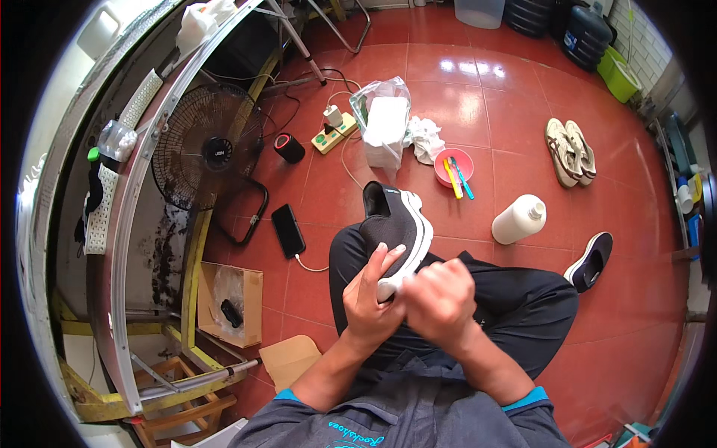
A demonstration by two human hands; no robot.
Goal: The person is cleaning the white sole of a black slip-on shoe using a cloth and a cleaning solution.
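My left hand (pixel 368 302) grips the toe end of a dark knit slip-on shoe (pixel 386 224) with a thick white sole. The shoe rests against my bent leg, heel pointing away from me and its opening facing up and left. Close beside the white sole edge near the toe, my right hand (pixel 442 302) is curled like a fist and blurred by motion. Whether anything is pinched in those fingers is hidden. Past the shoe is a pink bowl (pixel 442 175) with a yellow toothbrush (pixel 452 179) and a blue toothbrush (pixel 462 178) laid across it.
A white bottle (pixel 518 220) stands right of the bowl. Crumpled white cloth (pixel 424 139) lies by a plastic bag of white tissues (pixel 385 123). Cream sneakers (pixel 570 152) and a dark shoe (pixel 591 262) are farther right. At left are a fan (pixel 210 148), phone (pixel 288 231) and power strip (pixel 334 133).
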